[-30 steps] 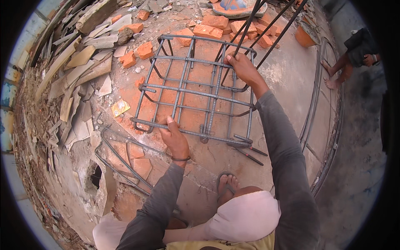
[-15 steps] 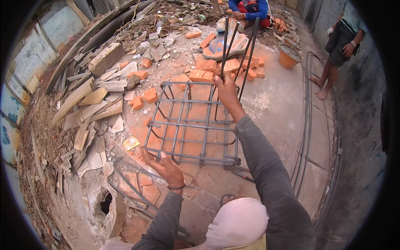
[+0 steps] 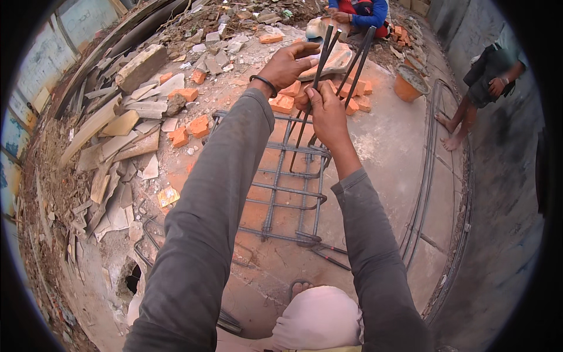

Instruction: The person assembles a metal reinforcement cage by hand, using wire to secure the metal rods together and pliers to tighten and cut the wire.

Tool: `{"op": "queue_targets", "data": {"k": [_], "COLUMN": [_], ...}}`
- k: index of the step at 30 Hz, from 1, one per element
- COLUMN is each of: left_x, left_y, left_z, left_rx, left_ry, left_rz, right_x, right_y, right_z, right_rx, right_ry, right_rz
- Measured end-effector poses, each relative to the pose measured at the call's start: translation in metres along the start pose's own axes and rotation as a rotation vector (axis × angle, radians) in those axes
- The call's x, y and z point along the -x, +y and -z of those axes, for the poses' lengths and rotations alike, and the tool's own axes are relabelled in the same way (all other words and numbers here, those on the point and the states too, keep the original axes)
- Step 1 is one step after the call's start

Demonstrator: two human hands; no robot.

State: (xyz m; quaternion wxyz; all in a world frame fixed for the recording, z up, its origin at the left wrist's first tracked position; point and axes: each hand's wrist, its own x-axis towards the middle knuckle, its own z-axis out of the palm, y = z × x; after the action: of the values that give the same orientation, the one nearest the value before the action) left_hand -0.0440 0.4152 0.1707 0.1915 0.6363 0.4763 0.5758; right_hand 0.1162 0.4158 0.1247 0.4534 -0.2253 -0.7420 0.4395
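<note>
A cage of steel reinforcing bars [image 3: 272, 202] rests on the ground before me, and dark steel bars [image 3: 362, 56] stand upright from its far right part. My right hand [image 3: 329, 114] is closed round one of these upright bars, a little above the cage, with the thumb against it. Just left of the bars' upper part is my left hand [image 3: 288, 66], its fingers stretched toward them and apart. Whether its fingertips touch a bar I cannot tell. My left forearm hides the left side of the cage.
Broken orange bricks [image 3: 282, 104] lie beyond the cage, near an orange bucket [image 3: 410, 83]. Rubble and broken sheets [image 3: 138, 146] cover the left. One person [image 3: 359, 17] crouches at the far end; another [image 3: 484, 82] stands at right by a wall. Long steel bars [image 3: 423, 193] run along the right.
My left hand has risen from the cage's near left corner to beside the upright bars. My right hand still grips there, and the bars lean slightly more to the right.
</note>
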Motion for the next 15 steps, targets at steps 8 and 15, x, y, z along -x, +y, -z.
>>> {"op": "queue_targets", "data": {"k": [8,15], "left_x": [-0.031,-0.011], "left_y": [-0.018,0.005], "left_z": [-0.024,-0.021], "left_rx": [-0.230,-0.306], "left_ry": [-0.051,0.049], "left_rz": [-0.110,-0.100], "right_x": [0.000,0.008], "right_y": [0.009,0.001], "right_z": [0.016,0.037], "right_rx": [-0.041,-0.081], "right_ry": [-0.030,-0.054], "right_rz": [0.007,-0.020]}}
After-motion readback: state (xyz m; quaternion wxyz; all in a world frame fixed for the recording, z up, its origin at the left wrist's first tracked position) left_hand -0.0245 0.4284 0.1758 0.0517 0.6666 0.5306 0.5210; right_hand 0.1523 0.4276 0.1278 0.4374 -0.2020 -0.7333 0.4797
